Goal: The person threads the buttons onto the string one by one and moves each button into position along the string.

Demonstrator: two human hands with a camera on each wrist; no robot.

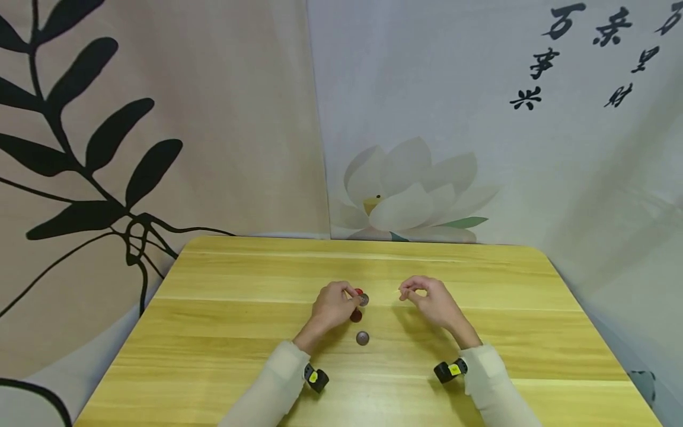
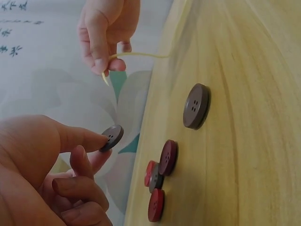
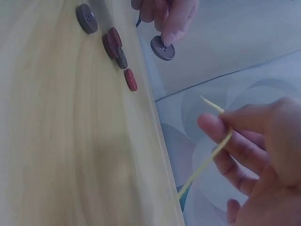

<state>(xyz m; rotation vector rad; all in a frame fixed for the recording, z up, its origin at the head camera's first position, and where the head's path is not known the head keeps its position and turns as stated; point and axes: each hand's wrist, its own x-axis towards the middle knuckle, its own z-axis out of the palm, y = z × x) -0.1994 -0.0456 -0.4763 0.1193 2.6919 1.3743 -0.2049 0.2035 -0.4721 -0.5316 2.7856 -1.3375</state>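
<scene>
Toward the far edge of the surface (image 1: pixel 277 261), the left hand (image 1: pixel 332 305) is pinching a button (image 2: pixel 113 138) and the right hand (image 1: pixel 436 303) a cord (image 3: pixel 201 169) near its tip, seemingly preparing for threading, next probably needing steady aim

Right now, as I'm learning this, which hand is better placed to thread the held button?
Likely the right hand: it pinches the yellow cord, tip protruding; the left hand holds a dark button.

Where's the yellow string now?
In the right wrist view, right half, the yellow string is pinched by the right hand, below the button in the left hand.
</scene>
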